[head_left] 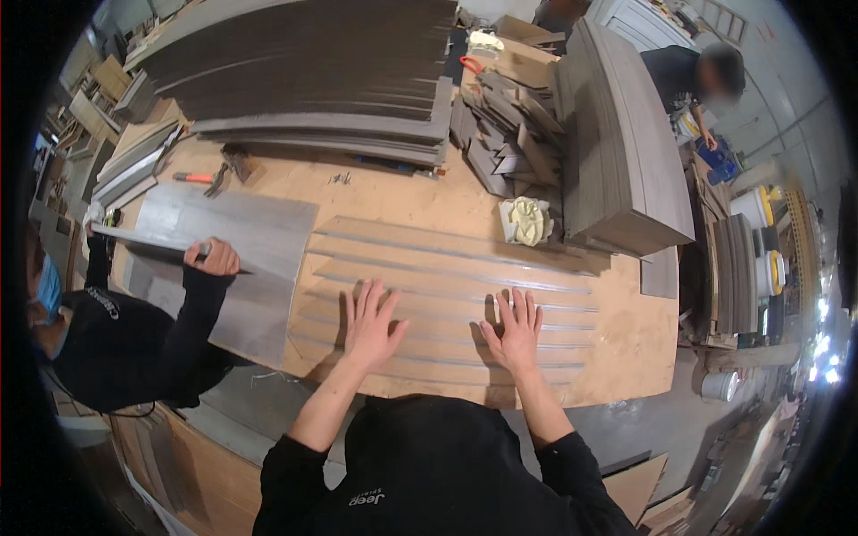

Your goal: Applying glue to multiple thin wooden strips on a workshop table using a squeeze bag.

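Several long thin strips (447, 252) with greyish edges lie side by side across the wooden table (630, 353) in front of me. Over their left half is my left hand (374, 327), palm down with its fingers spread. My right hand (515, 336) is over their right half, also palm down, fingers apart and thumb out. Neither hand grips anything; whether the palms press on the strips or hover just above them I cannot tell. To the left of the strips, a flat grey board (268, 234) lies on the table.
At left a co-worker's hand (214, 257) holds a grey panel (152, 238). Beyond are a hammer (213, 180), small metal fasteners (340, 180) and a stack of dark boards (304, 67). Offcuts (500, 121), a pale crumpled cloth (529, 221) and a tall board stack (626, 152) stand right. Another person bends beyond.
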The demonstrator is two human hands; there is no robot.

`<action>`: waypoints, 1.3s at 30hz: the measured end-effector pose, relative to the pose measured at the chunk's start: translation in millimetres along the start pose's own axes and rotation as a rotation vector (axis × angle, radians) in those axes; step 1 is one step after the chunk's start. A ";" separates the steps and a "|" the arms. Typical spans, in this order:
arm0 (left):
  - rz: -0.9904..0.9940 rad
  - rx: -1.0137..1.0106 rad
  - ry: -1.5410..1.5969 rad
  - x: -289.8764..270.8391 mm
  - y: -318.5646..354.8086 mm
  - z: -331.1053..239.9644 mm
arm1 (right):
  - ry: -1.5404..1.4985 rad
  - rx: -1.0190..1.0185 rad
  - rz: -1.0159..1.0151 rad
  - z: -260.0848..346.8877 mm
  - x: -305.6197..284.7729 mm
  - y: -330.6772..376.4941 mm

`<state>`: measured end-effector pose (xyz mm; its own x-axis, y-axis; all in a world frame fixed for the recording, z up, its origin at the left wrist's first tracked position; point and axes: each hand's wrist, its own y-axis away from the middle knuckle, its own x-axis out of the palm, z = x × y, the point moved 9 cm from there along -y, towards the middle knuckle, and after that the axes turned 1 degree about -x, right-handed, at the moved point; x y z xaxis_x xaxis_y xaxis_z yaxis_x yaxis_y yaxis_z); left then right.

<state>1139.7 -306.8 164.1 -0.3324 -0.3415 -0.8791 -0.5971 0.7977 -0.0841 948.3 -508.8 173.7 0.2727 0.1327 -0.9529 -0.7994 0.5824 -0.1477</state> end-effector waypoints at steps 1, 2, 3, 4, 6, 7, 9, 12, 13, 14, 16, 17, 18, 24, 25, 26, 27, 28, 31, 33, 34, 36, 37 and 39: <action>-0.026 0.033 0.002 2.7 -23.3 -3.2 | -0.005 0.012 -0.039 -4.2 -1.5 -16.0; -0.028 0.045 -0.002 8.8 -46.1 -2.1 | -0.006 0.018 -0.049 -8.9 0.0 -31.3; -0.056 0.052 -0.032 15.9 -69.2 0.2 | 0.019 0.041 -0.061 -16.7 2.9 -46.0; -0.082 0.059 -0.059 19.6 -88.5 0.7 | 0.046 0.064 -0.072 -24.0 4.2 -58.0; -0.052 0.030 -0.088 27.6 -117.5 11.0 | 0.050 0.106 -0.026 -32.8 12.2 -70.6; -0.022 -0.011 -0.120 32.1 -125.7 18.2 | 0.062 0.133 0.009 -34.0 18.1 -72.7; 0.001 -0.017 -0.117 33.9 -129.3 19.6 | 0.043 0.177 0.053 -37.2 24.6 -73.3; 0.026 -0.026 -0.121 31.5 -126.6 20.7 | 0.002 0.147 -0.022 -35.2 17.6 -71.2; 0.023 -0.029 -0.130 30.8 -125.1 21.7 | 0.001 0.152 -0.017 -38.0 14.5 -73.4; 0.029 -0.029 -0.131 32.5 -124.3 22.3 | -0.090 0.188 -0.042 -46.9 7.6 -76.7; 0.018 -0.027 -0.148 31.6 -123.6 23.9 | -0.183 0.222 -0.068 -61.2 1.7 -92.7; 0.018 -0.029 -0.150 30.3 -123.9 23.8 | -0.283 0.318 -0.208 -77.3 -9.1 -103.8; 0.009 -0.026 -0.144 28.7 -123.5 23.0 | -0.381 0.410 -0.349 -93.9 -17.4 -109.9; -0.040 -0.009 -0.100 21.5 -118.9 18.1 | -0.316 0.210 -0.435 -115.0 -20.4 -155.6; -0.043 -0.017 -0.066 19.4 -117.5 18.6 | -0.321 0.188 -0.441 -105.6 -27.7 -162.5; -0.063 -0.024 -0.067 16.6 -117.1 17.1 | -0.464 0.184 -0.486 -100.0 -35.8 -164.0; -0.052 -0.037 -0.008 12.9 -115.7 10.7 | -0.609 0.180 -0.520 -83.0 -50.8 -165.9; -0.040 -0.047 0.050 8.6 -114.7 2.7 | -0.615 0.160 -0.517 -60.4 -68.3 -165.1; -0.001 0.047 0.521 -15.7 -117.4 -58.8 | -0.875 0.274 -0.376 -23.2 -78.0 -134.7; -0.012 0.083 0.732 -41.5 -115.2 -105.4 | -1.002 0.374 -0.172 11.4 -71.9 -111.4; -0.018 0.082 0.730 -29.9 -112.4 -101.3 | -1.015 0.242 -0.110 36.6 -70.2 -99.7; 0.214 -0.046 1.598 5.2 -107.1 -95.1 | -1.031 0.098 -0.032 68.5 -71.6 -79.7; 0.280 -0.072 1.795 3.1 -98.5 -97.6 | -1.019 -0.079 -0.069 85.4 -84.4 -72.9; 0.244 -0.132 1.632 -11.3 -81.6 -98.3 | -1.448 0.153 -0.046 74.5 -61.2 -44.5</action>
<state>1120.4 -416.9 227.0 -0.7372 -0.4189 0.5303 -0.4449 0.8915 0.0857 1007.1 -483.1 258.4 0.6598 0.7339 0.1615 -0.7368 0.6741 -0.0529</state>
